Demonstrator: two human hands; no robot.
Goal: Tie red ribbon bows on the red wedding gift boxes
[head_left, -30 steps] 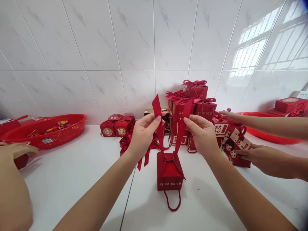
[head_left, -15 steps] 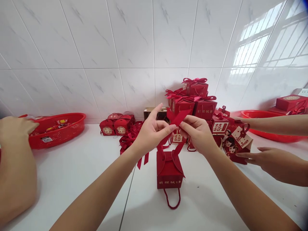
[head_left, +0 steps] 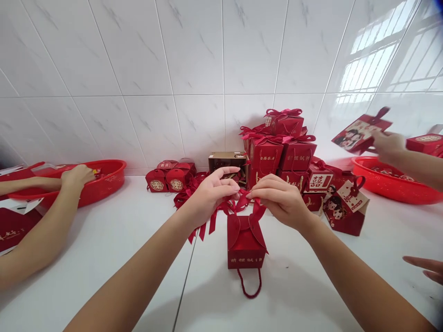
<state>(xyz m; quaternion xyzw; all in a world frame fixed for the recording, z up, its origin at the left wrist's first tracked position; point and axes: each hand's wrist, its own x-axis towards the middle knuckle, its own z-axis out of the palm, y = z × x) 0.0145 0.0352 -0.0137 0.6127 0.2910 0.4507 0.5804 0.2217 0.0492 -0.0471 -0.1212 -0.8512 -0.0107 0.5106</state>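
Observation:
A small red gift box (head_left: 246,244) with gold lettering stands on the white table in front of me, its dark red cord handle (head_left: 249,295) lying toward me. Red ribbon (head_left: 258,212) rises from the top of the box. Just above it, my left hand (head_left: 216,193) pinches the ribbon between thumb and fingers. My right hand (head_left: 280,198) pinches the ribbon close beside it, the fingertips of both hands nearly meeting. A heap of loose red ribbons (head_left: 185,198) lies behind my left hand.
Stacked red boxes with bows (head_left: 265,154) stand against the tiled wall, near an open cardboard box (head_left: 223,159). Red baskets stand left (head_left: 116,170) and right (head_left: 394,189). A co-worker's arm (head_left: 65,221) reaches into the left one; another's hand (head_left: 389,145) lifts a box at right.
Both my hands have come down closer to the box with the ribbon. At right, a co-worker has let go of one picture box and raised another. The left co-worker's hand now reaches into the basket.

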